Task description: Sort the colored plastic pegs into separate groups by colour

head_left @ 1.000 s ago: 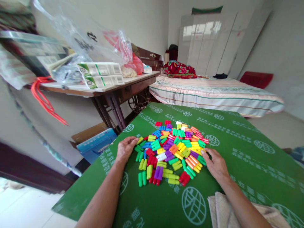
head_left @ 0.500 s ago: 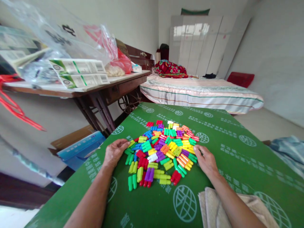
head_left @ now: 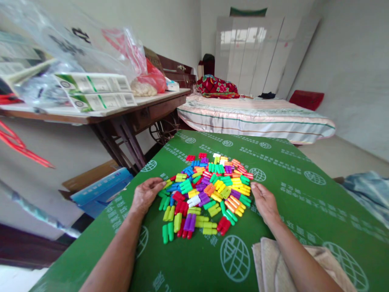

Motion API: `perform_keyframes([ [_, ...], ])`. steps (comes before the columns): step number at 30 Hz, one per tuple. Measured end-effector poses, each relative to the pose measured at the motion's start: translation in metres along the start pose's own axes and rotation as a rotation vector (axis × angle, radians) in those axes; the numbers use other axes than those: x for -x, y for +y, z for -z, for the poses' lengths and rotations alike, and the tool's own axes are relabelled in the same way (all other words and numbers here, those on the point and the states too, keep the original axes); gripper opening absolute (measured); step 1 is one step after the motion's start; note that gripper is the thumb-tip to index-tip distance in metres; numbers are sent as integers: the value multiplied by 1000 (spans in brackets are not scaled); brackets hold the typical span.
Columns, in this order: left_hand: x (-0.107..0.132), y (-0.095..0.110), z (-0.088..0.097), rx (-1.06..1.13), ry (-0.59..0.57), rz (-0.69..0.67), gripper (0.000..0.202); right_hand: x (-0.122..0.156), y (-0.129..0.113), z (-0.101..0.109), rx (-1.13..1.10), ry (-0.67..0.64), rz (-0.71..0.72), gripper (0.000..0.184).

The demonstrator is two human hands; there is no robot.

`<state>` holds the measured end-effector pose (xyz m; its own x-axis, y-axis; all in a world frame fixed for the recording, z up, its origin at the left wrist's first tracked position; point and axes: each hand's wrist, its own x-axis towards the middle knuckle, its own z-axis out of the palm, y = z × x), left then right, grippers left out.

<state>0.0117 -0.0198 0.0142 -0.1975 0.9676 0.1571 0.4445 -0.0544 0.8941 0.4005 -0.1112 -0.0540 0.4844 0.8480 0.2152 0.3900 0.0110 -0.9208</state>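
Observation:
A heap of small plastic pieces [head_left: 206, 190] in red, green, yellow, blue, purple and orange lies spread on a green printed board [head_left: 298, 190]. My left hand [head_left: 146, 194] rests palm down at the heap's left edge, fingers curved against green and yellow pieces. On the opposite side, my right hand [head_left: 263, 199] lies flat on the board with its fingers stretched toward the orange and yellow pieces. Neither hand holds a piece.
A beige cloth [head_left: 285, 263] lies on the board under my right forearm. A wooden table [head_left: 127, 113] with boxes and plastic bags stands to the left, a blue box [head_left: 100, 190] below it. A bed [head_left: 255, 117] stands behind the board.
The view has swung slightly right and nearer. Both hands keep to the heap's sides; the right hand has spread a little flatter.

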Motion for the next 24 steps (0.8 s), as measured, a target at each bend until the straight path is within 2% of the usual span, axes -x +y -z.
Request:
perform_keyframes([
  [14, -6, -9, 1, -79, -1, -31, 44, -1, 1, -3, 69, -13, 50, 42],
  [24, -3, 1, 1, -93, 3, -10, 43, -3, 5, -7, 140, 8, 86, 43],
])
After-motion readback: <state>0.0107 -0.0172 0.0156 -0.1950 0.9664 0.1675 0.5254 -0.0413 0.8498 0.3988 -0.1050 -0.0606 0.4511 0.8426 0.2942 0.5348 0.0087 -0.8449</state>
